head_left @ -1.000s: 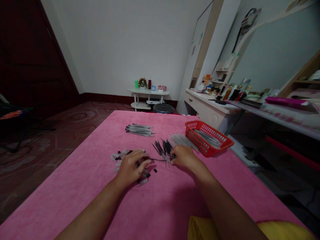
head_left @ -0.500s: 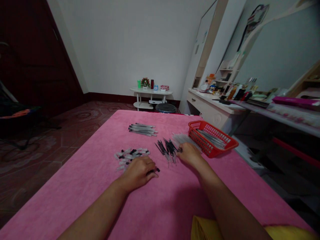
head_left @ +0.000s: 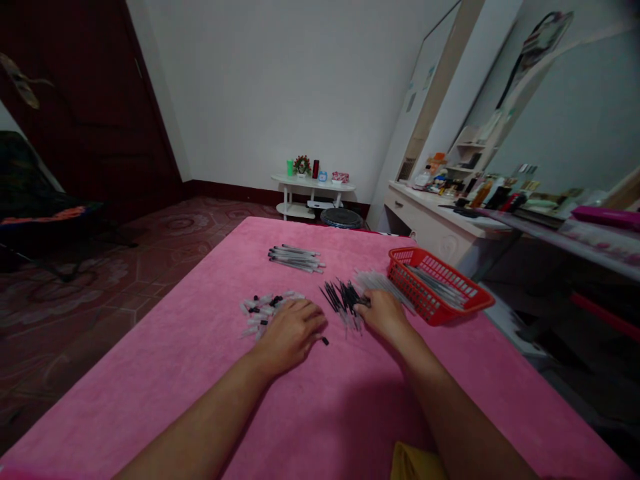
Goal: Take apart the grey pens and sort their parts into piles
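My left hand rests palm down on the pink table cover, fingers curled over the right end of a heap of small clear and black pen caps. One black cap lies just beyond its fingertips. My right hand is closed at the edge of a pile of thin black refills, beside a bundle of clear pen tubes. What its fingers hold is hidden.
A red plastic basket with pen parts stands right of my right hand. A row of assembled pens lies farther back. A white dresser crowds the table's right side; a small white side table stands by the wall.
A second ago both hands held one thin refill between them. The hands have parted; the left dropped onto the caps and the right went to the refill pile. The view shifted left.
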Demonstrator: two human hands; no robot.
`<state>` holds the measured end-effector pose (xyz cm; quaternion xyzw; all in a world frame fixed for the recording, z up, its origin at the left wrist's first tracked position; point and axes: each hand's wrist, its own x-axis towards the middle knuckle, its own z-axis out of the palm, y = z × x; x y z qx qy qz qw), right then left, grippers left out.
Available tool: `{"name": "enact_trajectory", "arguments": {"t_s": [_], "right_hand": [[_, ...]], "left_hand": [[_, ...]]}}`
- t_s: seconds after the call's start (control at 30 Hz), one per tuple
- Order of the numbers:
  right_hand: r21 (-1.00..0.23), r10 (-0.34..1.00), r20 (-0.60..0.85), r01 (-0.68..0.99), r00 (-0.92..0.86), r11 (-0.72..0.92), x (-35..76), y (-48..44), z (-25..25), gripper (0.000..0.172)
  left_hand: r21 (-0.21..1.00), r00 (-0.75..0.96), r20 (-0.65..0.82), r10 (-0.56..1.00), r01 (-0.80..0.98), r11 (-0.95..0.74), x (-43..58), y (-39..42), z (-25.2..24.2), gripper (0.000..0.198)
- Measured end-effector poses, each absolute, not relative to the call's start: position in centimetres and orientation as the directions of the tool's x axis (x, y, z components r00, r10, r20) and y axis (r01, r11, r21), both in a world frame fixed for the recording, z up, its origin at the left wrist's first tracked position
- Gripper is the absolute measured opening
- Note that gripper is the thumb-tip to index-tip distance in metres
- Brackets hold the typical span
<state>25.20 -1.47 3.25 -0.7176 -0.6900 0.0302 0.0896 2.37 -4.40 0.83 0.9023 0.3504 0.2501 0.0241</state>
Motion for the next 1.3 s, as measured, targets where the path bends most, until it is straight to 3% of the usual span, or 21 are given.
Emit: {"name": "enact_trajectory", "arguments": {"t_s": [0.17,0.4,0.67,0.97,1.23,1.3], "right_hand": [[-0.287,0.978,0.182,0.945,-0.106,0.156,23.2,-1.1,2.5,0.016],[-0.300,0.935,0.263,0.901,-0.238,0.313,18.6,3.1,2.2,0.026],[-0.193,0.951,0.213,0.944,-0.224,0.266,14.6,7.8,2.0,0.034],[-0.126,0.967,0.168,0.969,-0.192,0.214,12.7,7.6,1.8,0.024],[-0.178,0.975,0.144,0.964,-0.172,0.196,14.4,5.3,3.5,0.019],[-0.271,0.974,0.149,0.940,-0.170,0.205,15.4,4.2,3.6,0.019]], "left_hand": [[0.193,0.507,0.430,0.747,0.756,-0.625,2.1,-3.1,-0.8,0.029],[0.188,0.431,0.455,0.780,0.809,-0.557,2.0,-2.6,-1.3,0.020],[0.197,0.420,0.459,0.783,0.811,-0.551,1.8,-2.9,-1.2,0.020],[0.201,0.424,0.442,0.790,0.812,-0.548,1.8,-2.9,-1.1,0.020],[0.251,0.407,0.444,0.798,0.799,-0.547,1.8,-3.1,-0.7,0.018],[0.272,0.377,0.472,0.797,0.798,-0.538,1.8,-3.2,-0.5,0.022]]}}
